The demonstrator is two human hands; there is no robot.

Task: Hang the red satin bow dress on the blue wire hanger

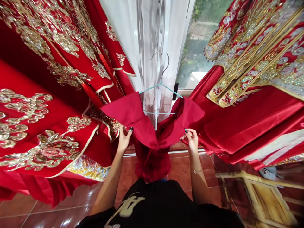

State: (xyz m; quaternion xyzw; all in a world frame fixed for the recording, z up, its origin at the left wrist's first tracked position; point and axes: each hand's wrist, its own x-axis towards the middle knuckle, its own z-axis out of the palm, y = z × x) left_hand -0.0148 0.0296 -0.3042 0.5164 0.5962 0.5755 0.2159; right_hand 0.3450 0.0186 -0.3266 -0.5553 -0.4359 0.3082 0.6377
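Note:
A plain dark red dress (152,136) with wide off-shoulder folds hangs in front of me on a thin light-blue hanger (161,85). The hanger's hook points up against the white curtain. My left hand (123,137) pinches the edge of the dress's left shoulder fold between thumb and fingers. At the opposite side, my right hand (191,137) pinches the edge of the right fold. The lower part of the dress drops toward the floor in front of my body.
Red garments with gold embroidery (38,152) hang close on the left. More embroidered red garments (256,110) hang on the right. Behind are a white curtain (123,25) and a window (201,41). A bamboo chair (268,199) stands at lower right on the red tiled floor (128,174).

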